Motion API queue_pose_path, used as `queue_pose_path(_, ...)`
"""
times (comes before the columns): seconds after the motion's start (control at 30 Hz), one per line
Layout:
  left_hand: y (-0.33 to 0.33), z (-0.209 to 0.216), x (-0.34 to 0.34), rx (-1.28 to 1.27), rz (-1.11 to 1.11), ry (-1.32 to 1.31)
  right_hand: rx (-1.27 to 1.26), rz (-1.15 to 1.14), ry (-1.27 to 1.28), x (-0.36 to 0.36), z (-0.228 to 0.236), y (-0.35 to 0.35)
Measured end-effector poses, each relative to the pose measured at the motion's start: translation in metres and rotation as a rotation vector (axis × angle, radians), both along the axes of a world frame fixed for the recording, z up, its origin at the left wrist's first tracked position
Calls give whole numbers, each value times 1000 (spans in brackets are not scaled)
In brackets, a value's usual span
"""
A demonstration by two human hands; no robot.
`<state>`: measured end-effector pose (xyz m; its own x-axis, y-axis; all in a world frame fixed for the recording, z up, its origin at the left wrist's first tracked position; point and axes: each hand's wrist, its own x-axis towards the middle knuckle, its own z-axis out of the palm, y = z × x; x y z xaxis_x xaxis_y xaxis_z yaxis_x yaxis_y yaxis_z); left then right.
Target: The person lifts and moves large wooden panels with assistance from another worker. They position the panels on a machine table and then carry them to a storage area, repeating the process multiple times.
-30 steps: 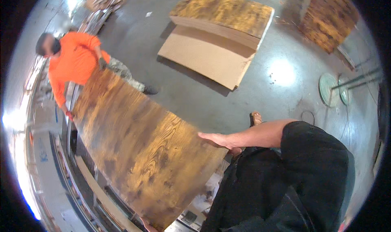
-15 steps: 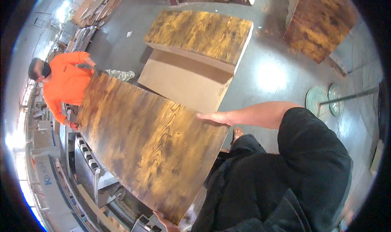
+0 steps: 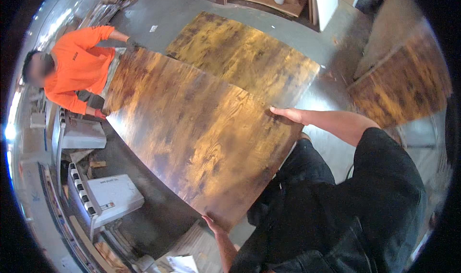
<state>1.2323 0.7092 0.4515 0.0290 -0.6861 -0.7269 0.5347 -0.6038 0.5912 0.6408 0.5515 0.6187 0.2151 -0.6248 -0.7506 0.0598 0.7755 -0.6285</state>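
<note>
A large wood-grain panel [image 3: 192, 134], brown with yellowish streaks, is held roughly flat between me and a co-worker [image 3: 77, 71] in an orange top. My right hand [image 3: 287, 113] grips its far near-side corner, thumb on the top face and fingers hidden below. At the nearer corner, my left hand [image 3: 214, 225] holds the edge, with its thumb showing and the other fingers mostly under the board. The co-worker has the opposite end in gloved hands, one of them in a red glove [image 3: 100, 113].
Beyond the held panel lies a stack of similar panels [image 3: 240, 52], partly covered by it. Another wood-grain stack [image 3: 403, 81] stands to the right. On the left is a machine with a white box-shaped housing [image 3: 115, 196]. Papers [image 3: 182, 264] lie near the bottom.
The held panel has shifted away from the machine and toward the stack, now overlapping it in view. Both my hands and the co-worker moved along with it, still gripping.
</note>
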Motion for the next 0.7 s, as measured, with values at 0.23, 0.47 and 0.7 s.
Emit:
queue_pose_path(0.23, 3, -60, 3, 24, -19, 346, -109, 33, 319, 7, 5, -4)
queue_pose_path(0.47, -28, -91, 13, 69, -121, 220, -162, -51, 402, 54, 8, 16)
queue_pose_path(0.7, -13, -101, 12, 117, -11, 280, 84, 434, 822, 56, 45, 7)
